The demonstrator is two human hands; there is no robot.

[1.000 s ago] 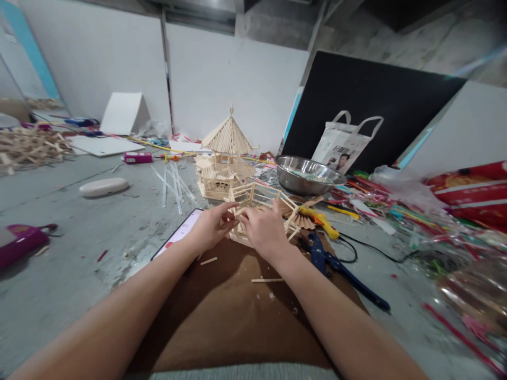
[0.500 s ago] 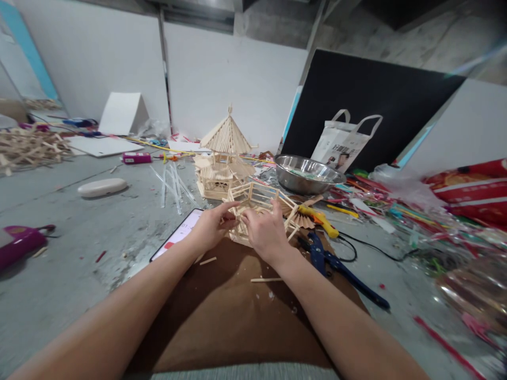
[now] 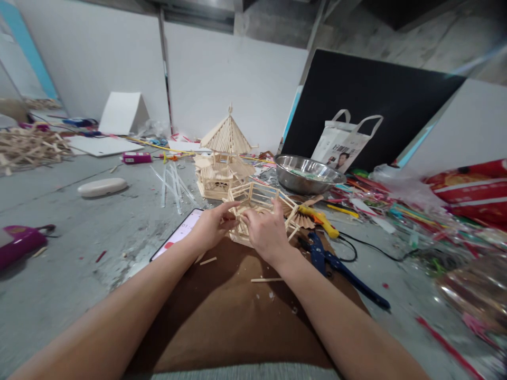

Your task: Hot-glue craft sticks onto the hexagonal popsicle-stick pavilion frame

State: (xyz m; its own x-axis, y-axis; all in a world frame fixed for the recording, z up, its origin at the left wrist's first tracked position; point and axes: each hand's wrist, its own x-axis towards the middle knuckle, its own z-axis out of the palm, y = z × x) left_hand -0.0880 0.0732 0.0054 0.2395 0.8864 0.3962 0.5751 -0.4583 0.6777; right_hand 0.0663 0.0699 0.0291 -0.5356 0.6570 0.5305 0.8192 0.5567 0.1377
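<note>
A low hexagonal frame of wooden craft sticks [image 3: 259, 198] stands at the far edge of a brown board [image 3: 233, 306]. My left hand [image 3: 212, 227] pinches the frame's near left side with thumb and forefinger. My right hand [image 3: 266, 232] is curled over the frame's near side, fingers closed on its sticks. Behind the frame stands a finished stick pavilion [image 3: 224, 155] with a pointed roof. Two loose sticks [image 3: 267, 279] lie on the board near my wrists.
A phone [image 3: 178, 235] lies left of my left hand. Blue-handled pliers [image 3: 336, 266] and a yellow glue gun [image 3: 319, 219] lie to the right, a steel bowl [image 3: 307, 174] behind them. Packets and straws clutter the right; a stick pile [image 3: 29, 148] sits far left.
My right hand's fingers have shifted slightly on the frame. Otherwise both hands and the frame stay in place.
</note>
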